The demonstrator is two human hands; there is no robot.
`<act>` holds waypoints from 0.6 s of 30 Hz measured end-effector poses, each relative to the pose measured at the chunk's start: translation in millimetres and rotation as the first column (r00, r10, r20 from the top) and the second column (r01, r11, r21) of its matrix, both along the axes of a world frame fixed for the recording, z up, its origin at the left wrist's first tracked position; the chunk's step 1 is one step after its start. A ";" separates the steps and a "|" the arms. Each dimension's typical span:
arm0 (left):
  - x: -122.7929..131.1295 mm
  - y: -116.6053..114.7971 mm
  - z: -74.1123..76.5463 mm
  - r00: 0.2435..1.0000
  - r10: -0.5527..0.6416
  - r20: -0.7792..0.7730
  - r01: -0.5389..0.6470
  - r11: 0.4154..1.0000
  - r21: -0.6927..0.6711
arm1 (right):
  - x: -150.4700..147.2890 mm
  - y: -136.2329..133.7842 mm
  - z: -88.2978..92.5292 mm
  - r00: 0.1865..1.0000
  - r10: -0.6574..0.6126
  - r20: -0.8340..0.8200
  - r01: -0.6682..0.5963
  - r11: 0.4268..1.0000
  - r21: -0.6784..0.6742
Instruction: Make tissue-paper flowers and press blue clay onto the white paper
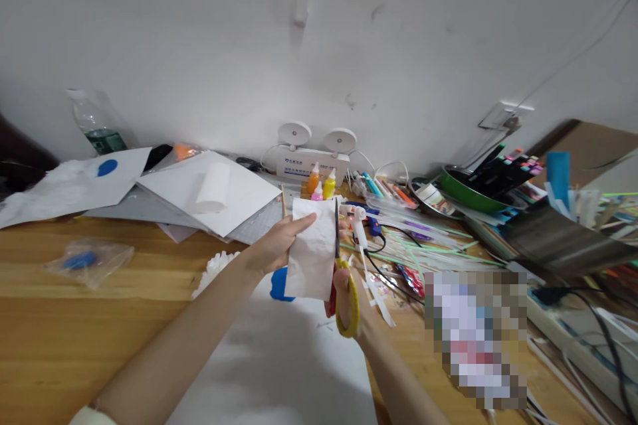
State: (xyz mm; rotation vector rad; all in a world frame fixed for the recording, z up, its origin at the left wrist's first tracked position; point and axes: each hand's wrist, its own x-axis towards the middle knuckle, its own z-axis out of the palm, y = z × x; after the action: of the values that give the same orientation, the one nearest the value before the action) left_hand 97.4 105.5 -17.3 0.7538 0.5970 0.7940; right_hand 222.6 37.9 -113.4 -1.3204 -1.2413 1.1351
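Note:
My left hand [279, 242] pinches the left edge of a white piece of paper [312, 262], thumb lying across its upper front. My right hand [351, 295] grips yellow-handled scissors [353, 305], whose dark blades run upright along the paper's right edge. Some of the right fingers are hidden behind the paper and handles. Below lies a large white sheet [279, 365] bearing a blue patch [282, 284], partly covered by the held paper. White crumpled pieces [215, 270] sit at that sheet's upper left corner.
White boards [249, 189] carry a paper roll [214, 187] at the back left. A bagged blue lump [82, 260] lies on the table's left. Small paint bottles [329, 184], a glue gun [357, 224], thin strips and cables crowd the right. A green bowl [466, 191] holds markers.

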 end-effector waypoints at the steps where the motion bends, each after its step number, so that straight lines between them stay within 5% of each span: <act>1: 0.1 0.0 0.1 1.000 -0.001 -0.003 0.001 1.000 0.000 | 0.2 -0.4 0.9 1.000 0.001 -0.005 -0.001 1.000 0.001; 18: -0.8 3.4 -4.1 1.000 -0.020 0.015 0.020 1.000 0.004 | -2.1 -0.2 16.8 0.999 -0.014 0.031 0.017 0.996 -0.083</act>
State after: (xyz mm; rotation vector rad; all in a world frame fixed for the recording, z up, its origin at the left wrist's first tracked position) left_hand 96.6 108.9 -21.3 0.7555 0.5744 0.7818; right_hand 220.6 37.7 -96.6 -1.4117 -1.2146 1.1711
